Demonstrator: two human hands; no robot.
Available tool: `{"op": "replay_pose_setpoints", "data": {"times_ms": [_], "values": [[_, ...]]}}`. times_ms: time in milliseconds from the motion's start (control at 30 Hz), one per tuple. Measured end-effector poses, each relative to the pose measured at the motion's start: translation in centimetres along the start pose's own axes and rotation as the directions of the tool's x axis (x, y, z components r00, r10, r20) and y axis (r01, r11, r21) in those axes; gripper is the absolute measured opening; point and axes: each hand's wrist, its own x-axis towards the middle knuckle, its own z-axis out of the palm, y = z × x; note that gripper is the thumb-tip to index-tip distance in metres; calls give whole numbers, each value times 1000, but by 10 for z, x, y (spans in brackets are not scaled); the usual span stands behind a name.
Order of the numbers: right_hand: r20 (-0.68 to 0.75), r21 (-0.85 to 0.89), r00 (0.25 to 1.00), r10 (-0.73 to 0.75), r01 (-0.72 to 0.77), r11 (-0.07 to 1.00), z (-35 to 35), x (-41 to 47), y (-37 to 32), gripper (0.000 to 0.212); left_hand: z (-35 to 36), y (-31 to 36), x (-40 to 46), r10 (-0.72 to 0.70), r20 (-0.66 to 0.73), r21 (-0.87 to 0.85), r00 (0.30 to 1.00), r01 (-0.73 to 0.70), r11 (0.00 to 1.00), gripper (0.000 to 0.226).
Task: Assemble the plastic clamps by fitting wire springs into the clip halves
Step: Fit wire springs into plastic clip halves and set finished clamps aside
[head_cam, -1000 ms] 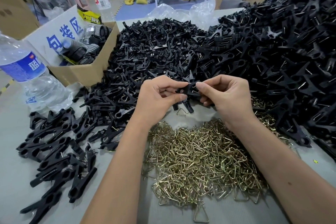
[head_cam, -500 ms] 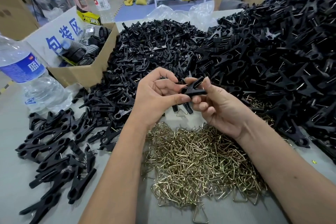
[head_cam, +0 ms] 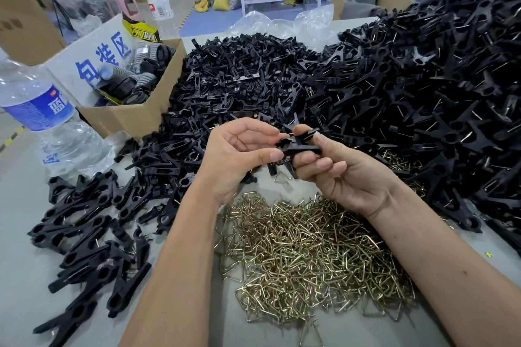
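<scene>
Here we hold one black clamp (head_cam: 296,146) up between both hands, just above the near edge of the heap of loose clip halves (head_cam: 242,84), so the joint faces us and we can see how the parts seat. Our left hand (head_cam: 239,158) pinches the round pivot end between curled thumb and forefinger, its other fingers bent loosely behind. Our right hand (head_cam: 335,172) lies palm up beneath the clamp, thumb pressing on top and the fingers curled under it, which steadies the piece from below. Whether the wire is already in place we cannot tell; the fingers hide that part.

The pile of brass wire springs (head_cam: 310,248) lies directly under our wrists, likely so the next one is a short reach away. Finished clamps (head_cam: 84,236) lie in a loose group to our left, well apart from the big mound (head_cam: 423,93) on the right, probably to keep done work separate. A water bottle (head_cam: 42,113) and a cardboard box (head_cam: 132,115) stand at the far left.
</scene>
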Motion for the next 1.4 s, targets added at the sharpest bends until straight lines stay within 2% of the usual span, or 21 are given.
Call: {"op": "replay_pose_setpoints", "data": {"times_ms": [167, 500, 667, 900, 1000, 1067, 1100, 1133, 1200, 1233, 1300, 1367, 1400], "values": [[65, 178, 996, 56, -67, 982, -5, -1, -5, 28, 7, -4, 0, 59, -34, 62, 998, -57, 996, 26], [-15, 171, 998, 61, -58, 984, -9, -2, -11, 20, 5, -4, 0, 58, -6, 118, 998, -56, 991, 24], [23, 175, 997, 73, -76, 982, -8, -4, -13, 17, 6, -6, 0, 64, 1, 137, 998, -64, 988, 23], [-87, 77, 996, 23, -16, 997, -8, -2, -9, 15, 7, -8, -1, 67, -31, 119, 997, -63, 991, 20], [-82, -138, 992, -95, 83, 987, -2, -4, -10, 23, 11, -8, 2, 101, -68, 98, 993, -94, 991, 20], [-128, -389, 963, -238, 172, 905, 7, -1, -18, 27, 14, -9, 7, 124, -151, 132, 981, -104, 986, 20], [-157, -526, 926, -344, 217, 823, 13, 3, -26, 29, 13, -9, 12, 130, -207, 159, 970, -97, 982, 19], [-180, -642, 867, -464, 253, 723, 19, 7, -38, 31, 11, -7, 18, 135, -269, 207, 953, -80, 975, 18], [-190, -817, 687, -701, 285, 501, 32, 19, -67, 35, -1, -2, 33, 165, -393, 394, 905, 4, 919, 18], [-172, -891, 577, -799, 254, 375, 37, 25, -82, 37, -8, 2, 41, 184, -435, 500, 882, 67, 863, 18], [-108, -982, 387, -916, 101, 159, 42, 40, -106, 48, -23, 11, 56, 200, -458, 660, 866, 181, 729, 18], [-19, -996, 299, -954, -94, -9, 41, 59, -116, 52, -35, 16, 72, 148, -420, 774, 895, 268, 574, 19], [54, -972, 299, -953, -202, -119, 41, 70, -115, 46, -39, 17, 81, 99, -396, 820, 913, 303, 485, 21]]}}
